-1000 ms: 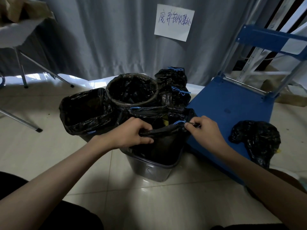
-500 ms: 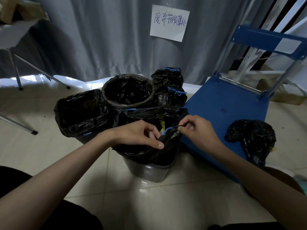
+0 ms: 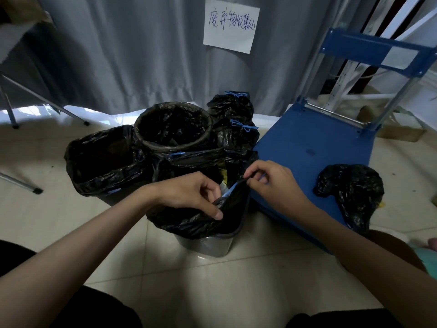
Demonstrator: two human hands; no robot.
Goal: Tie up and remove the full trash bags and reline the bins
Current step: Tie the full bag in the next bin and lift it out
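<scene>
Tiled floor: three lined bins (image 3: 172,129); left hand (image 3: 189,197), right hand (image 3: 274,183) pinch bag (image 3: 196,221).

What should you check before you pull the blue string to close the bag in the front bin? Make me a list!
1. Right hand has the blue drawstring: ok, its fingers pinch it.
2. Left hand holds the front bag at its rim: ok.
3. Bag mouth closed: not ok, it gapes and something yellow shows inside.
4. String on the left side also found: cannot tell, the left hand hides it.
5. Bag free of the grey bin: cannot tell.
6. Room on the blue cart for it: ok, one bag lies on it, with bare deck beside it.
</scene>
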